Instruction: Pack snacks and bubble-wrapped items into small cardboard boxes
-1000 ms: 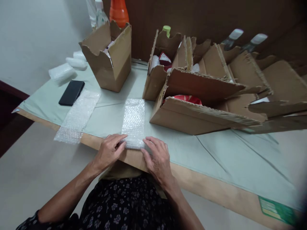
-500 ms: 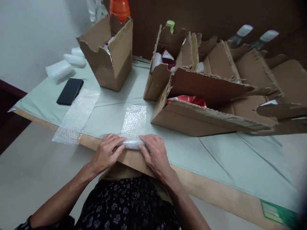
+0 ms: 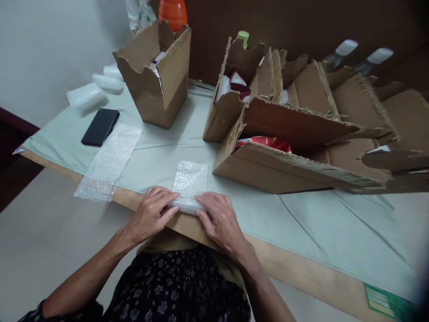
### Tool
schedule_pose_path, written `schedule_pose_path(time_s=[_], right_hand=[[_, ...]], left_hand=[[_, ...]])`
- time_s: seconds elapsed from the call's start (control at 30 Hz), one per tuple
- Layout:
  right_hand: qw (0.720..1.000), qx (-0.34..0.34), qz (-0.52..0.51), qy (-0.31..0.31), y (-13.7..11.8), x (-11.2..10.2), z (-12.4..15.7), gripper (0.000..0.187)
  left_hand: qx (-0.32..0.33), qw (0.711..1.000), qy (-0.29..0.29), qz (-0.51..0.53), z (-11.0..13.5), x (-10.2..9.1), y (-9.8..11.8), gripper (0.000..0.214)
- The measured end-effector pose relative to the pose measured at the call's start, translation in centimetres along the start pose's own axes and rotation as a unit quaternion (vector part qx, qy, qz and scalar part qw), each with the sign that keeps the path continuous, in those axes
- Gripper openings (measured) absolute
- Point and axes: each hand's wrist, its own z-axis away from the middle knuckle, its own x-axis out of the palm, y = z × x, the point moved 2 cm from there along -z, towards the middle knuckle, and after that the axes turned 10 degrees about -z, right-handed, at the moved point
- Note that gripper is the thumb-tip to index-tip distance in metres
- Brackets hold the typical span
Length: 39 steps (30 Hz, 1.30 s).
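A strip of bubble wrap [image 3: 190, 178] lies flat on the cloth in front of me, its near end rolled up at the table's edge. My left hand [image 3: 154, 210] grips the left end of the roll between thumb and fingers. At the right end, my right hand [image 3: 217, 218] pinches the roll the same way. Whether anything is inside the roll, I cannot tell. Left of my hands, a second flat sheet of bubble wrap [image 3: 112, 158] hangs partly over the edge, touching a black phone-like slab [image 3: 100, 127].
Bubble-wrapped bundles [image 3: 86, 97] lie at the far left. Behind stands a tall cardboard box [image 3: 157, 96]; several open cardboard boxes [image 3: 288, 172] fill the right side, one holding a red packet [image 3: 268, 143]. An orange container [image 3: 173, 15] and white-capped bottles [image 3: 346, 47] stand at the back.
The flat part of the bubble wrap between my hands has become shorter as the near end rolled further up. Both hands keep their hold on the roll. The view has shifted slightly.
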Motion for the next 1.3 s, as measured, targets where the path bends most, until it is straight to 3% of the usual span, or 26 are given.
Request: schedule_pose_path(time_s=[0.1, 0.2, 0.3, 0.37, 0.43, 0.5, 0.6, 0.67, 0.7, 0.73, 0.8, 0.9, 1.0, 1.17, 1.23, 1.3], right_hand=[[0.996, -0.023, 0.078, 0.024, -0.4, 0.2, 0.0, 0.032], [0.993, -0.042, 0.105, -0.016, 0.0, 1.2, -0.9, 0.033], [0.998, -0.014, 0.057, -0.017, 1.1, 1.4, -1.7, 0.030], [0.999, 0.031, -0.005, 0.009, 1.4, 1.0, -1.7, 0.030], [0.992, 0.090, -0.079, 0.038, 1.1, 0.4, -1.1, 0.030], [0.974, 0.144, -0.166, 0.055, 0.3, 0.2, -0.1, 0.030], [0.951, 0.166, -0.257, 0.043, -1.1, 0.5, 1.4, 0.027], [0.957, 0.153, -0.233, 0.075, -1.5, 0.4, 2.4, 0.025], [0.960, 0.152, -0.209, 0.110, -1.4, 0.2, 2.8, 0.025], [0.957, 0.157, -0.193, 0.149, -1.1, -0.2, 3.2, 0.027], [0.940, 0.179, -0.220, 0.189, -0.5, -1.3, 3.9, 0.038], [0.907, 0.205, -0.352, 0.110, -0.1, -2.8, 4.5, 0.055], [0.901, 0.200, -0.384, 0.009, -0.8, -3.6, 4.9, 0.049], [0.944, 0.226, -0.240, -0.013, -1.3, -5.0, 6.6, 0.015], [0.955, 0.228, -0.190, 0.006, -1.2, -7.2, 7.4, 0.008], [0.966, 0.201, -0.149, 0.061, -1.4, -11.0, 8.1, 0.006]], left_hand=[[-0.038, 0.998, 0.023, -0.047, -1.8, 0.7, -0.8, 0.029], [-0.060, 0.995, 0.035, -0.079, -3.1, 1.0, -1.3, 0.030], [-0.097, 0.993, 0.054, -0.028, -2.2, 0.5, -1.0, 0.033], [-0.169, 0.982, 0.062, 0.053, -0.6, 0.1, -0.4, 0.043], [-0.268, 0.945, 0.063, 0.177, 0.9, 0.1, 0.6, 0.058], [-0.344, 0.876, 0.053, 0.333, 1.8, 0.7, 2.0, 0.070], [-0.366, 0.758, 0.009, 0.539, 1.3, 2.1, 4.3, 0.072], [-0.361, 0.713, -0.013, 0.602, 0.6, 2.8, 5.3, 0.063], [-0.360, 0.707, -0.020, 0.609, 0.4, 2.9, 5.6, 0.059], [-0.359, 0.713, -0.027, 0.602, 0.3, 2.9, 5.7, 0.056], [-0.348, 0.756, -0.058, 0.551, 0.4, 2.7, 6.0, 0.051], [-0.281, 0.851, -0.153, 0.416, 0.6, 2.5, 6.7, 0.042], [-0.187, 0.906, -0.232, 0.299, 0.6, 3.2, 8.1, 0.032], [-0.165, 0.918, -0.285, 0.221, 0.2, 5.6, 10.6, 0.021], [-0.155, 0.903, -0.308, 0.256, 0.0, 6.1, 11.2, 0.030], [-0.133, 0.874, -0.327, 0.333, -0.5, 6.5, 11.2, 0.045]])
